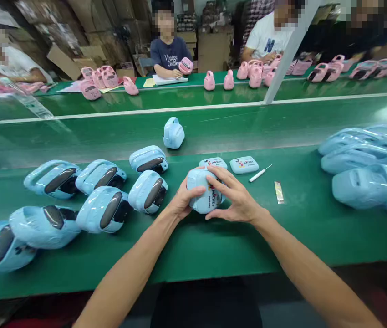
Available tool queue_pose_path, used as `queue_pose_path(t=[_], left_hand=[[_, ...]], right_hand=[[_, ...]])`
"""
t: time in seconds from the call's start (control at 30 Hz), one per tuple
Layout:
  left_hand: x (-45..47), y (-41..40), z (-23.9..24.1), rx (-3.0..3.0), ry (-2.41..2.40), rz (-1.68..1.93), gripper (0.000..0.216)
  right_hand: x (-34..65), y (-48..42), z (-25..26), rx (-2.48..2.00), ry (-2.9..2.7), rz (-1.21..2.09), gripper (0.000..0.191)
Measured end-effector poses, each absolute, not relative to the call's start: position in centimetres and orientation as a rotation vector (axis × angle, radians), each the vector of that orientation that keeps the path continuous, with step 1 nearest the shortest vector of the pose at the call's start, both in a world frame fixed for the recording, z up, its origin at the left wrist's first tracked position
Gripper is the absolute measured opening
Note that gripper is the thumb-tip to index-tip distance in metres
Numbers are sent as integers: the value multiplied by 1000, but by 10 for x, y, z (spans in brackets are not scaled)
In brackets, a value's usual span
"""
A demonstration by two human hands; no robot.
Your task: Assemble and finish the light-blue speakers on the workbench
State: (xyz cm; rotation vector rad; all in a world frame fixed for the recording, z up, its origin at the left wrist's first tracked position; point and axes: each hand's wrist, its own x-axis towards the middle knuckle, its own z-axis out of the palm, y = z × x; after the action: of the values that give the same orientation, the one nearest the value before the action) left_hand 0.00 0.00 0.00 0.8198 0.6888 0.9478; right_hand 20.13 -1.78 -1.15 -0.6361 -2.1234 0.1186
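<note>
Far left: batch of light-blue housings with dark oval windows, lying on their sides on the green bench, packed close, some touching. Past them, across the conveyor belt, a cluster of pink units sits on the far bench. A person opposite me holds one more pink unit.

Lone blue unit stands on the belt, well apart from everything else.

My left hand: curled round the left side of the blue case, thumb on the near face. My fingers go behind it, out of sight. Half closed, firm hold.

The case is at bench centre, directly in front of me. Can't tell if it rests on the bench or sits just above it. The printed logo faces up and right, partly under my fingers.

My right hand: fingers spread across the top and right side of the same case, thumb at its lower edge. Open span, but gripping.

Just behind the case: two printed panels lie flat, side by side, the left one partly hidden by the case.

Right of those: white pick tool, then a small strip, both loose on the bench.

Right edge: heap of blue shells, stacked on each other.
</note>
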Motion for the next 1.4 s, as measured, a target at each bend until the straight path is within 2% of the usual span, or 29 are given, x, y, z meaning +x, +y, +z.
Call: queue_pose_path(t=[0.17,1.03,1.4], left_hand=[[1,-6,5,850,749,992,91],[0,-14,29,926,1033,1068,81],[5,-15,24,797,938,1054,75]], right_hand=[[200,-21,-10,-647,-2110,132,114],[204,-18,-13,-705,-2072,187,112],[193,-27,-18,-753,-2019,304,115]])
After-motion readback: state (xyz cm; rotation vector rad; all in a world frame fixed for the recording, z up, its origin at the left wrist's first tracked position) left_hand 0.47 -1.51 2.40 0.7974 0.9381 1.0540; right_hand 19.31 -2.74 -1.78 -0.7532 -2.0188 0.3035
